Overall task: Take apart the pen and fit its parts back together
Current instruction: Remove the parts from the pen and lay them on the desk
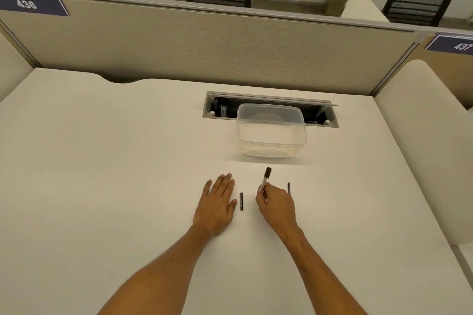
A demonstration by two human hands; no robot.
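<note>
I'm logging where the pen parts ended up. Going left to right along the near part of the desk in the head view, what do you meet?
left hand, flat on the desk → short black part → pen body, held in the right hand → thin dark rod

I read 2 numbers. A dark blue plate at the left end of the partition behind the bench carries "436" in white. A second dark blue plate, on the next partition section at the right edge, carries "437", cut off by the frame. I can make out nothing else.
</note>
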